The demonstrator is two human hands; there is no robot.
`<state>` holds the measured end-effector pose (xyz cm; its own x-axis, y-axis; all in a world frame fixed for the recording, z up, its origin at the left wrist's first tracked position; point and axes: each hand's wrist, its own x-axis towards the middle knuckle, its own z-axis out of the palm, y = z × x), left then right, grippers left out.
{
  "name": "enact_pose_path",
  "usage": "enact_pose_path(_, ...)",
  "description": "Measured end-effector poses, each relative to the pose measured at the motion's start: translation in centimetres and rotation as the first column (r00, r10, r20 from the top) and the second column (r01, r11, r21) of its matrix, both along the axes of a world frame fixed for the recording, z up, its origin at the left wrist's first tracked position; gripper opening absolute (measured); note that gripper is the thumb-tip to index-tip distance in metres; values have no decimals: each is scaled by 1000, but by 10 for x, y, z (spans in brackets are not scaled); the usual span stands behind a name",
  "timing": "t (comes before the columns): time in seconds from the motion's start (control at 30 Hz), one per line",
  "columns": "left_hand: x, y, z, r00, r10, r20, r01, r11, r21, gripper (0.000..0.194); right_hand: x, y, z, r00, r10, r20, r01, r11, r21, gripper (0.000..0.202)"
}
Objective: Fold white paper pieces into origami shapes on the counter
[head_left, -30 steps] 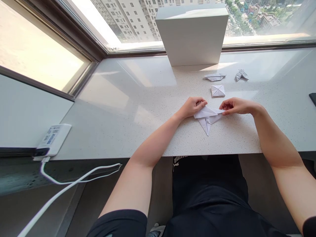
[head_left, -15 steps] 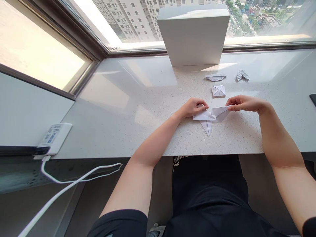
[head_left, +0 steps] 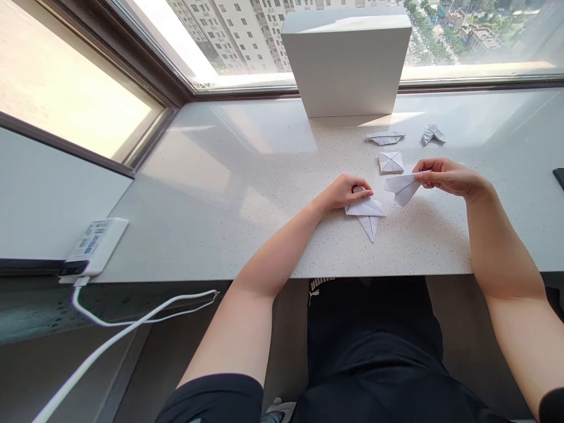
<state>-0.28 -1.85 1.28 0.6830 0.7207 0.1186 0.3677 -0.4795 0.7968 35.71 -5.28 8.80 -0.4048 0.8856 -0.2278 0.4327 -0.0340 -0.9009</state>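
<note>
Low over the pale speckled counter (head_left: 273, 235), my left hand (head_left: 348, 192) pinches a white folded paper piece (head_left: 368, 217) whose narrow tip points towards me. My right hand (head_left: 449, 177) grips a paper plane (head_left: 403, 187) between thumb and fingers, raised a little off the surface. A gap separates the two papers. Just beyond them lies a flat square of folded paper (head_left: 390, 163). Further back are a long boat-like paper fold (head_left: 386, 138) and a crumpled, angled paper fold (head_left: 433, 135).
A white box (head_left: 350, 73) stands at the back against the window. A white plug-in device (head_left: 94, 249) with a white cable (head_left: 110, 352) sits at the left edge. At the far right, a dark object (head_left: 559, 176) is partly in view.
My right hand has moved up and to the right with the paper plane, drawing it away from the other folded paper. My left hand has stayed in place.
</note>
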Motion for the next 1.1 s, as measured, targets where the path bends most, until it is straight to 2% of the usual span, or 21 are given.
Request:
enact_pose_path(0.13,1,0,-2,1000,12,1,-12,1000,12,40,-21,2,-14,968,-143,-205,163,983,85,78)
enact_pose_path(0.2,3,0,-4,999,26,25,-27,999,29,40,-38,1,-23,940,-163,-299,204,973,110,81)
enact_pose_path(0.3,4,0,-8,995,33,89,-38,998,56,43,-62,-4,-35,921,-144,-362,194,975,106,79)
enact_pose_path(0.43,5,1,-13,987,52,152,-63,995,73,57,-85,-10,-52,898,-123,-422,177,980,92,71)
enact_pose_path(0.57,9,2,-19,969,33,245,-62,991,114,53,-97,-13,-63,900,-136,-413,213,966,145,68)
enact_pose_path(0.67,13,4,-22,947,38,318,-89,985,148,51,-100,-15,-65,907,-151,-393,245,948,201,68)
enact_pose_path(0.87,16,4,-21,908,42,416,-75,995,62,53,-101,-16,-65,941,-120,-318,213,938,275,68)
enact_pose_path(1.1,19,7,-26,869,50,492,-79,996,38,54,-99,-15,-67,964,-170,-203,230,917,325,70)
